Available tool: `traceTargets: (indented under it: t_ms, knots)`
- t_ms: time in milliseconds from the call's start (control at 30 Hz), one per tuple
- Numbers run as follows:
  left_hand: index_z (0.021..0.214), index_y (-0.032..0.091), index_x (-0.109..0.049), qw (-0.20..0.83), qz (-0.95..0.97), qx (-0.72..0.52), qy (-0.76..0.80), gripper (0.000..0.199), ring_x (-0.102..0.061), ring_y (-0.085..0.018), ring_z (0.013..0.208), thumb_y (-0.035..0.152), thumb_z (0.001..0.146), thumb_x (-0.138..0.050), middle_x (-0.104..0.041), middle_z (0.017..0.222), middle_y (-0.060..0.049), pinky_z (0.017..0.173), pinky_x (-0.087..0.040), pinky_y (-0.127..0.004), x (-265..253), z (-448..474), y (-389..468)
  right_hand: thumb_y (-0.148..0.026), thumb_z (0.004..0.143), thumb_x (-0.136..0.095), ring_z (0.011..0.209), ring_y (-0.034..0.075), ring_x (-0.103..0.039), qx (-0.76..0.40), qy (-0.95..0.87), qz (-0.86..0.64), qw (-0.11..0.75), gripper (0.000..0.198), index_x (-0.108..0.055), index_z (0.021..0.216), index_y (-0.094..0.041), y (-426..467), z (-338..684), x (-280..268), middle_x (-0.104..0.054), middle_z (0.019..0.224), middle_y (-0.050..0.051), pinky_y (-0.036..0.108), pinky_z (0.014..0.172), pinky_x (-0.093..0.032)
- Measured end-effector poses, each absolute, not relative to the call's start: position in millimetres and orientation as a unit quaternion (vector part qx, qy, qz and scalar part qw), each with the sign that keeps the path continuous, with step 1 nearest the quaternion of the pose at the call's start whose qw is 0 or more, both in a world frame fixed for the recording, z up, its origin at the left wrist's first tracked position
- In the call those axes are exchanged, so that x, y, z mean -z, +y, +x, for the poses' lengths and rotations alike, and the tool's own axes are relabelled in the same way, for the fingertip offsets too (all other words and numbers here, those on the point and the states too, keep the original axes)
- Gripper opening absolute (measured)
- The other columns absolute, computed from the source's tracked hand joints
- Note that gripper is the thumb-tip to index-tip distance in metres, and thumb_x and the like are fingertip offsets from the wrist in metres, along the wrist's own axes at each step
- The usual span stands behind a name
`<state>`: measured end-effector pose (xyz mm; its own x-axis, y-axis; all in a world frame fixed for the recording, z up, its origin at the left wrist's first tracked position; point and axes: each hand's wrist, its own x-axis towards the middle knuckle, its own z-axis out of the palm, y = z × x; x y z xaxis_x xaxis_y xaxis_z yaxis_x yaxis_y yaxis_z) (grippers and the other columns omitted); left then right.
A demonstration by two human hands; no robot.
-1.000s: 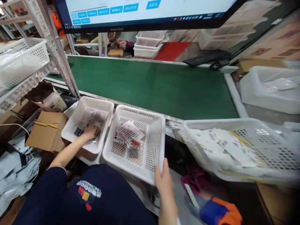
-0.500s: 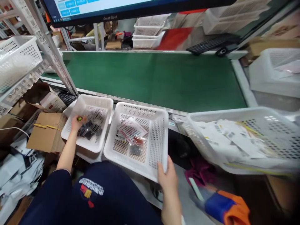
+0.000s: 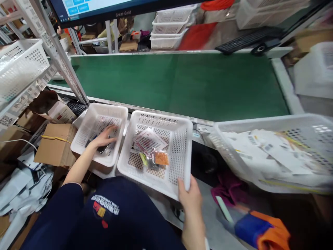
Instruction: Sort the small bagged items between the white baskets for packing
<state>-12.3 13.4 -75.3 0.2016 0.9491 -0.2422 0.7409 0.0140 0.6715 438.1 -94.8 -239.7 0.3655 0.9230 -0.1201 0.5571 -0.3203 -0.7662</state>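
Observation:
My left hand (image 3: 104, 137) lies flat inside the small white basket (image 3: 104, 107) on the left, fingers spread over a few dark packets (image 3: 102, 149). My right hand (image 3: 191, 194) grips the near right corner of the middle white basket (image 3: 161, 118). That basket holds a printed packet (image 3: 149, 140), an orange packet (image 3: 161, 158) and a small yellow-green item (image 3: 143, 158). My dark blue sleeve and top fill the bottom of the view.
A green conveyor belt (image 3: 182, 83) runs behind the baskets. A large white basket (image 3: 260, 119) of papers sits at right. A cardboard box (image 3: 56, 144) and a shelf rack (image 3: 65, 62) stand at left. A monitor (image 3: 117, 7) hangs overhead, and an orange-and-blue object (image 3: 260, 232) lies low right.
My left hand held a small yellow-green item half a second ago; now it is spread over the dark packets, and a yellow-green item lies in the middle basket. My right hand keeps its grip.

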Motion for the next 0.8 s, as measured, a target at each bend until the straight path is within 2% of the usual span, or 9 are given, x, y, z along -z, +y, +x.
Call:
traceTargets:
  t_ms: [100, 167, 333, 433, 533, 667, 733, 800]
  knots:
    - [0.154, 0.011, -0.065, 0.295, 0.672, 0.001, 0.680, 0.085, -0.044, -0.047, 0.166, 0.016, 0.074, -0.094, -0.056, 0.173, -0.026, 0.140, -0.030, -0.065, 89, -45, 11, -0.075, 0.077, -0.054, 0.125, 0.044, -0.070, -0.305, -0.462, -0.765, 0.330, 0.088, -0.068, 0.140, -0.015, -93, 438, 242, -0.076, 0.135, 0.024, 0.060, 0.112, -0.055]
    - [0.140, 0.010, -0.071, 0.289, 0.664, 0.018, 0.689, 0.076, -0.054, -0.047, 0.158, 0.011, 0.068, -0.095, -0.066, 0.161, -0.026, 0.139, -0.031, -0.064, 96, -57, 6, -0.076, 0.075, -0.055, 0.123, 0.043, -0.070, -0.315, -0.455, -0.767, 0.325, 0.089, -0.068, 0.138, -0.014, -91, 438, 243, -0.077, 0.132, 0.023, 0.060, 0.111, -0.055]
    - [0.111, 0.019, -0.073, 0.271, 0.643, -0.005, 0.716, 0.031, -0.069, -0.034, 0.137, 0.011, 0.082, -0.082, -0.083, 0.123, -0.011, 0.138, -0.036, -0.052, 103, -56, 5, -0.073, 0.073, -0.059, 0.114, 0.041, -0.071, -0.319, -0.446, -0.770, 0.326, 0.085, -0.069, 0.134, -0.015, -88, 438, 244, -0.077, 0.123, 0.020, 0.056, 0.104, -0.057]
    - [0.103, 0.021, -0.070, 0.257, 0.624, -0.062, 0.735, 0.026, -0.072, -0.031, 0.127, 0.006, 0.084, -0.077, -0.081, 0.107, -0.007, 0.139, -0.033, -0.053, 100, -55, 13, -0.074, 0.072, -0.060, 0.112, 0.041, -0.071, -0.322, -0.440, -0.768, 0.335, 0.084, -0.070, 0.131, -0.016, -90, 437, 242, -0.078, 0.121, 0.019, 0.055, 0.103, -0.057]
    - [0.116, 0.018, -0.069, 0.231, 0.588, -0.166, 0.757, 0.031, -0.070, -0.032, 0.131, 0.004, 0.088, -0.070, -0.080, 0.118, -0.011, 0.135, -0.041, -0.056, 92, -55, 26, -0.075, 0.071, -0.059, 0.111, 0.041, -0.071, -0.326, -0.425, -0.776, 0.333, 0.084, -0.072, 0.128, -0.016, -93, 435, 240, -0.079, 0.117, 0.019, 0.055, 0.103, -0.057]
    - [0.145, 0.020, -0.057, 0.214, 0.551, -0.294, 0.751, 0.040, -0.070, -0.028, 0.135, 0.017, 0.105, -0.060, -0.072, 0.143, -0.016, 0.122, -0.056, -0.049, 85, -27, 34, -0.074, 0.073, -0.058, 0.106, 0.039, -0.071, -0.319, -0.418, -0.782, 0.334, 0.079, -0.072, 0.127, -0.018, -94, 432, 238, -0.079, 0.114, 0.017, 0.054, 0.099, -0.058]
    - [0.151, 0.021, -0.054, 0.249, 0.564, -0.354, 0.703, 0.048, -0.072, -0.029, 0.134, 0.030, 0.106, -0.069, -0.071, 0.145, -0.017, 0.122, -0.057, -0.049, 85, 3, 27, -0.073, 0.072, -0.059, 0.105, 0.039, -0.071, -0.316, -0.420, -0.782, 0.336, 0.078, -0.072, 0.127, -0.018, -92, 433, 239, -0.079, 0.114, 0.017, 0.053, 0.099, -0.058]
    - [0.159, 0.021, -0.051, 0.330, 0.628, -0.362, 0.605, 0.075, -0.067, -0.036, 0.145, 0.047, 0.098, -0.084, -0.068, 0.154, -0.019, 0.128, -0.053, -0.054, 88, 35, 15, -0.073, 0.070, -0.060, 0.106, 0.040, -0.071, -0.319, -0.424, -0.781, 0.329, 0.080, -0.072, 0.126, -0.017, -90, 435, 240, -0.079, 0.115, 0.018, 0.054, 0.100, -0.058]
